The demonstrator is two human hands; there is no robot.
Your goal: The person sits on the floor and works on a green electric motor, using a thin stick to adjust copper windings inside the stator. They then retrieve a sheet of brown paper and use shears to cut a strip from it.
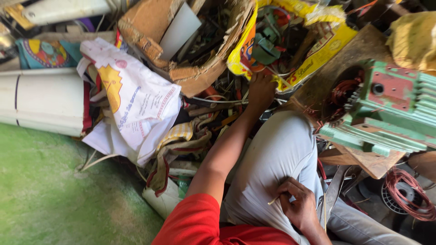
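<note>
Pale thin stick pinched in right hand, lying on thigh, pointing left, left hand reaching into yellow bag, grip hidden

A torn brown cardboard box sits at the top. Right of it lies a yellow printed bag; left, a white printed sack.

A repair workshop for electric motors, cluttered and worked at floor level. Shown by a green motor housing with copper windings exposed, lying on a wooden board; a coil of copper wire beside it; a torn cardboard box and a yellow bag stuffed with scrap parts and cables; white pipes on a green floor.
</note>
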